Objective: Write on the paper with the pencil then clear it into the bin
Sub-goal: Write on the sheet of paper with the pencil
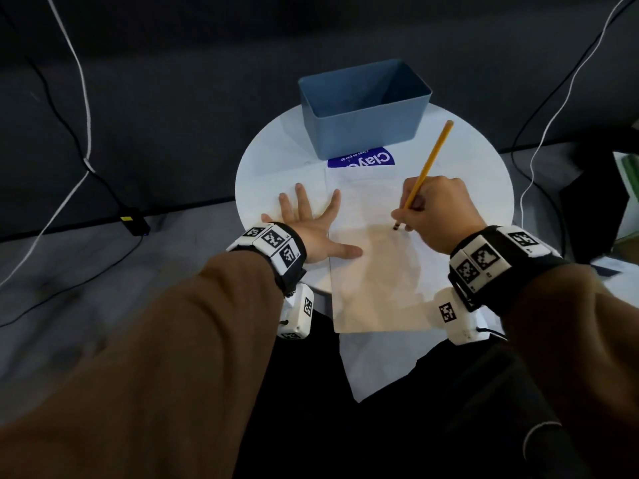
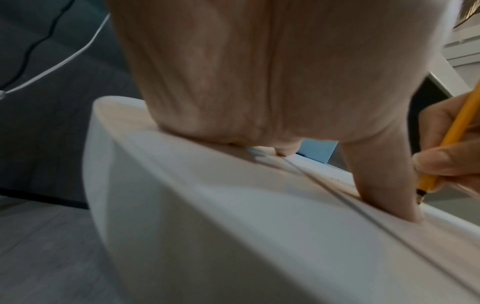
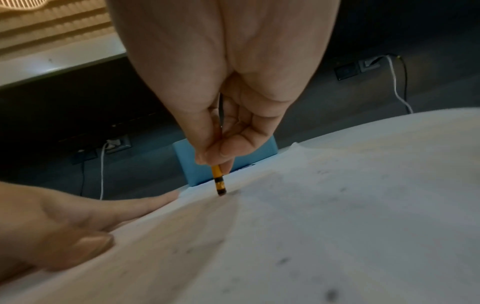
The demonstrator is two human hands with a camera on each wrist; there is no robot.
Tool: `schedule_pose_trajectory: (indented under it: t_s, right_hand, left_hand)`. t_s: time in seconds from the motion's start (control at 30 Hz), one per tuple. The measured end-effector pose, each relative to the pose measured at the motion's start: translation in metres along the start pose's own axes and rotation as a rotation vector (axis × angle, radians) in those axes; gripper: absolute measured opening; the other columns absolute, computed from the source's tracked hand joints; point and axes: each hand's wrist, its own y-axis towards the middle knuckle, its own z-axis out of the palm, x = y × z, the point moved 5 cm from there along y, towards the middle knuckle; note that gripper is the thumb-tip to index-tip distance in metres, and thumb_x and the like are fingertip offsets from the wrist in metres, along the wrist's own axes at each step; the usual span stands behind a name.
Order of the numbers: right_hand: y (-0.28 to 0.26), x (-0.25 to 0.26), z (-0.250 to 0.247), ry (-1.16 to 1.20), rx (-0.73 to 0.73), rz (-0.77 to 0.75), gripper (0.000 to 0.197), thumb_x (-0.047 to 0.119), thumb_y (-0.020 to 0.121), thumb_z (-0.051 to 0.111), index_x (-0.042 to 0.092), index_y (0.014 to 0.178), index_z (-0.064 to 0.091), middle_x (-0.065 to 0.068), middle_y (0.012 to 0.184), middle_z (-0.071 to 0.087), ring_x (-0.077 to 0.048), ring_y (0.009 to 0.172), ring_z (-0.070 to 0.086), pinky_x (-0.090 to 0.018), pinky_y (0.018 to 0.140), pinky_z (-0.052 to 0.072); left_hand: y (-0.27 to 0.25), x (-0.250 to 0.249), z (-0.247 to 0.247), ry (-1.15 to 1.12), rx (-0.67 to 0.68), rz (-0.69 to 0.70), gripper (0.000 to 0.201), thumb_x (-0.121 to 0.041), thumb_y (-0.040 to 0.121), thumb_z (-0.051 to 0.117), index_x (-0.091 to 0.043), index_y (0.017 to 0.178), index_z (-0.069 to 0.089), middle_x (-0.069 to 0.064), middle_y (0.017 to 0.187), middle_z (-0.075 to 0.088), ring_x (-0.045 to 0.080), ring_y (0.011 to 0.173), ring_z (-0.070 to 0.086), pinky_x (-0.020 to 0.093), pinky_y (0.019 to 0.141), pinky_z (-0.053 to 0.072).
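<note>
A white sheet of paper (image 1: 377,267) lies on the round white table (image 1: 276,157), its near end hanging over the table's front edge. My left hand (image 1: 307,219) lies flat with fingers spread, pressing the paper's left edge; its thumb (image 2: 384,185) rests on the sheet. My right hand (image 1: 435,212) pinches a yellow pencil (image 1: 428,167) low on its shaft, and the tip (image 3: 221,193) touches the paper. Behind the paper stands a blue bin (image 1: 363,108), open and empty.
A purple label (image 1: 363,159) lies on the table between bin and paper. Black and white cables (image 1: 83,98) run over the dark floor at left, more at right. A dark box (image 1: 594,209) stands right of the table.
</note>
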Motion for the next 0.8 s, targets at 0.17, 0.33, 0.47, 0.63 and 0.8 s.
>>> schedule_pose_trajectory:
  t_s: [0.17, 0.33, 0.47, 0.63, 0.8]
  right_hand:
    - [0.000, 0.013, 0.006, 0.034, -0.001, -0.045, 0.025, 0.017, 0.088, 0.079, 0.017, 0.070, 0.061, 0.000, 0.068, 0.070, -0.009, 0.065, 0.069, -0.021, 0.071, 0.056]
    - [0.004, 0.029, 0.028, 0.020, 0.067, -0.099, 0.021, 0.016, 0.088, 0.077, 0.015, 0.074, 0.062, -0.003, 0.071, 0.070, -0.019, 0.073, 0.069, -0.040, 0.080, 0.058]
    - [0.003, 0.003, 0.005, -0.018, 0.017, -0.015, 0.023, 0.019, 0.088, 0.077, 0.018, 0.072, 0.060, -0.003, 0.071, 0.070, -0.021, 0.075, 0.068, -0.041, 0.082, 0.057]
    - [-0.001, -0.010, -0.005, -0.010, -0.039, 0.023, 0.025, 0.018, 0.089, 0.077, 0.016, 0.071, 0.060, -0.004, 0.068, 0.069, -0.019, 0.073, 0.069, -0.037, 0.079, 0.059]
    - [-0.006, 0.008, 0.011, 0.048, 0.000, -0.049, 0.023, 0.018, 0.088, 0.078, 0.016, 0.071, 0.061, -0.001, 0.068, 0.071, -0.010, 0.064, 0.069, -0.023, 0.070, 0.056]
  left_hand:
    - [0.003, -0.001, 0.000, 0.016, -0.001, -0.009, 0.120, -0.090, 0.067, 0.053, -0.051, 0.146, -0.028, 0.012, 0.151, -0.047, 0.043, 0.142, -0.034, 0.074, 0.111, -0.006]
    - [0.004, 0.000, 0.001, 0.027, -0.013, -0.012, 0.121, -0.091, 0.067, 0.053, -0.050, 0.146, -0.030, 0.013, 0.151, -0.046, 0.044, 0.143, -0.033, 0.075, 0.110, -0.005]
    - [0.004, 0.000, 0.001, 0.002, -0.006, -0.002, 0.121, -0.090, 0.066, 0.055, -0.052, 0.145, -0.029, 0.012, 0.150, -0.047, 0.043, 0.142, -0.035, 0.075, 0.109, -0.007]
    - [0.004, 0.001, 0.001, -0.020, 0.000, 0.006, 0.121, -0.090, 0.065, 0.056, -0.054, 0.144, -0.028, 0.010, 0.150, -0.048, 0.042, 0.141, -0.036, 0.075, 0.109, -0.009]
    - [0.001, 0.000, 0.000, 0.012, -0.010, 0.001, 0.118, -0.090, 0.069, 0.052, -0.051, 0.146, -0.027, 0.013, 0.152, -0.045, 0.043, 0.143, -0.033, 0.074, 0.110, -0.006]
